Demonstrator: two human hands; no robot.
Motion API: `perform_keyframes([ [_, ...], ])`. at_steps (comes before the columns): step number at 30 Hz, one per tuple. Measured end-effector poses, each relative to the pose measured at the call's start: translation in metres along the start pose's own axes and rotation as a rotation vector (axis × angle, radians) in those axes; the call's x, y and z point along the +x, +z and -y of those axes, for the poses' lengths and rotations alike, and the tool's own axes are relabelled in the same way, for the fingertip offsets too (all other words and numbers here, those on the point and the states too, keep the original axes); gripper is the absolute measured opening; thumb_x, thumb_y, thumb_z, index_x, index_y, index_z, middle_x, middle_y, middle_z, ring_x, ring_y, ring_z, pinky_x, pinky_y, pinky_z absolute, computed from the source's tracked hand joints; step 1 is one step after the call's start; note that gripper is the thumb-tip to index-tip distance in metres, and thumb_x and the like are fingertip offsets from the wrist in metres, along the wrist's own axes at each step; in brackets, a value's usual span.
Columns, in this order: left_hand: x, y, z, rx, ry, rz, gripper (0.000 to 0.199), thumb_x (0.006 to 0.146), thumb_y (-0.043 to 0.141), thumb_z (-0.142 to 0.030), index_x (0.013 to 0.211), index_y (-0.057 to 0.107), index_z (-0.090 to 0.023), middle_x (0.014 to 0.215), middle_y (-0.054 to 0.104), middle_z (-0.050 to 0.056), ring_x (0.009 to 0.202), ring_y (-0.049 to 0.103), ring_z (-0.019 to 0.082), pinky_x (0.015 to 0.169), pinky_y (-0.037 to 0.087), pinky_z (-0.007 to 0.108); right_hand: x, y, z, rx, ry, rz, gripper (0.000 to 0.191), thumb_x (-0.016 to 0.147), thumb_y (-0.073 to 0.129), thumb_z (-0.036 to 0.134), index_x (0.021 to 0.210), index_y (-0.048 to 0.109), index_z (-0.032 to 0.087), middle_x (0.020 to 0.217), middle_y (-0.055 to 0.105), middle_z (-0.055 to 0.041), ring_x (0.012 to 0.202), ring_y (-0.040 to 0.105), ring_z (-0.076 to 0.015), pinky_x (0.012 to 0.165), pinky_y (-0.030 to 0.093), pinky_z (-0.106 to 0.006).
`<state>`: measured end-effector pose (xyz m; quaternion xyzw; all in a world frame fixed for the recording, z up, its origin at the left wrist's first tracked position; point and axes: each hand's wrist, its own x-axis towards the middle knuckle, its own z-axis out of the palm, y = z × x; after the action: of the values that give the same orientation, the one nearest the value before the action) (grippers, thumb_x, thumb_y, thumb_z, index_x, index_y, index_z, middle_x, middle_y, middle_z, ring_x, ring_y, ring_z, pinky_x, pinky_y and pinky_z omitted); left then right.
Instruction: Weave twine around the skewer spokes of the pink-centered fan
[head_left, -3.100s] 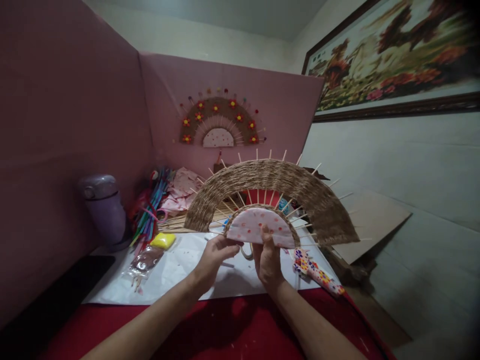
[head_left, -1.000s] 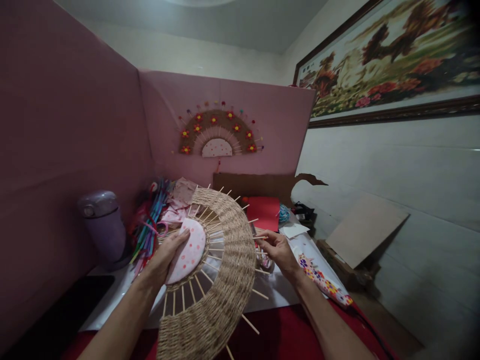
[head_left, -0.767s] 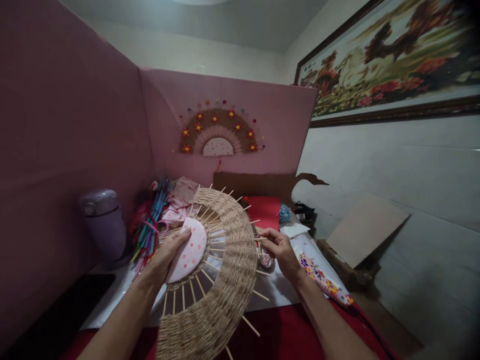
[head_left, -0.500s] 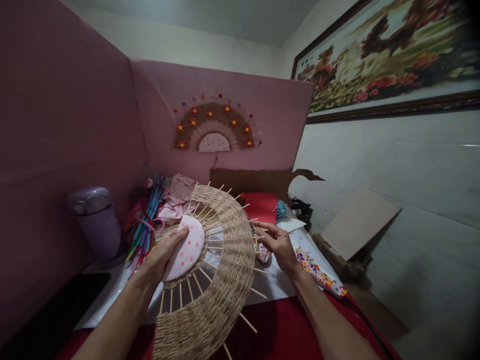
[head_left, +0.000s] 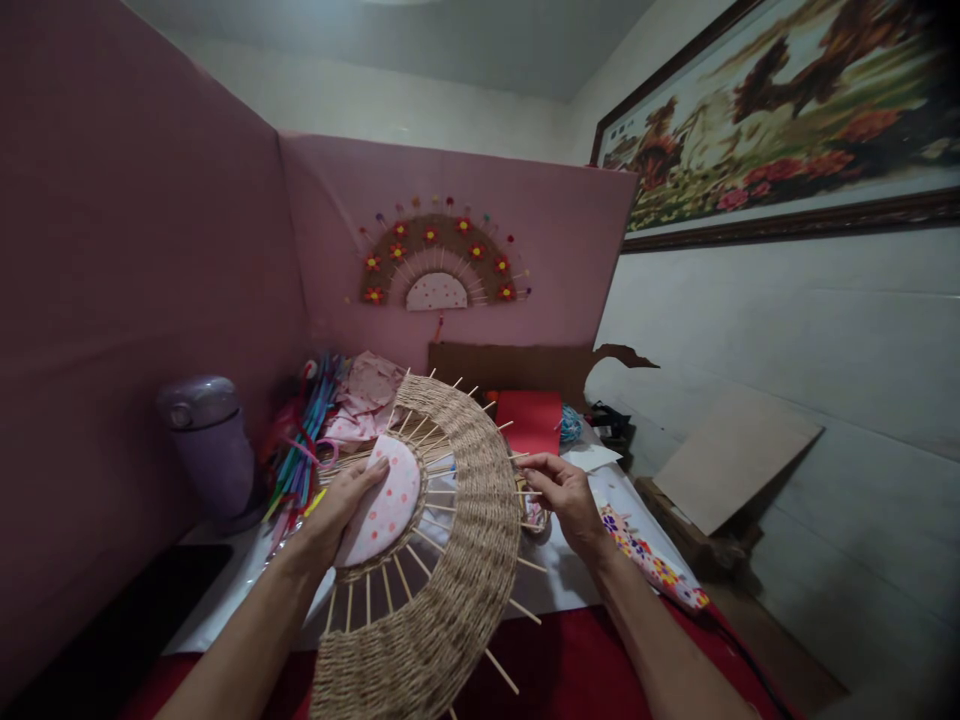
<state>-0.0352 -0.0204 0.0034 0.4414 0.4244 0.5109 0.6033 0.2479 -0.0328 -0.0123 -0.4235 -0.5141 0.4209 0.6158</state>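
Fan [head_left: 484, 505] hung tilted over the surface [head_left: 574, 585], straight side to the left, curve to the right; its lower end ran out of my view, so I could not tell whether it rested on anything. I had the left hand [head_left: 335, 515] on the spotted panel [head_left: 384, 505], its grip pinching the straight edge, thumb flat on the front, the other fingers mostly hidden. The right hand [head_left: 568, 498] was at the outer rim, finger and thumb at the tips of the sticks [head_left: 531, 563]; whether its grip pinched one or merely touched it, I could not tell. Those sticks looked thin, so I judged that a sideways push might snap one, and a hard pull might draw one out of the weave. My only sure hold was at the panel, well apart from the right fingers, so pressure out there could have twisted the whole piece and creased or loosened the panel. The low sticks stood over the red cloth [head_left: 551, 655] and might have caught on it if the fan dropped. Beside my right forearm lay a flowered tool [head_left: 656, 570]; a careless swing back could have knocked it or snagged its cord [head_left: 739, 650].
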Motion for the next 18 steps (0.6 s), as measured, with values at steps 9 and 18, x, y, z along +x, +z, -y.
perform_keyframes([
  [9,0.0054,-0.0025,0.0044,-0.015,0.004,-0.034,0.026,0.069,0.071,-0.029,0.086,0.06,-0.013,0.056,0.062,0.001,0.042,0.058,0.012,0.039,0.044,0.018,-0.0011,0.0007,0.0026,-0.016,-0.024,-0.004,0.014,0.061,0.07,0.029,0.07,0.068,0.018,0.068,0.065,-0.0019,0.059,0.055,-0.0137,0.052,0.042,-0.024],
  [18,0.0052,-0.0031,0.006,-0.039,0.022,-0.002,0.025,0.072,0.069,-0.028,0.09,0.062,-0.013,0.057,0.063,0.002,0.042,0.056,0.011,0.045,0.047,0.02,-0.0015,-0.0018,0.0042,-0.018,-0.022,0.036,0.01,0.062,0.067,0.026,0.069,0.069,0.019,0.069,0.066,-0.0017,0.057,0.053,-0.0125,0.049,0.037,-0.023],
])
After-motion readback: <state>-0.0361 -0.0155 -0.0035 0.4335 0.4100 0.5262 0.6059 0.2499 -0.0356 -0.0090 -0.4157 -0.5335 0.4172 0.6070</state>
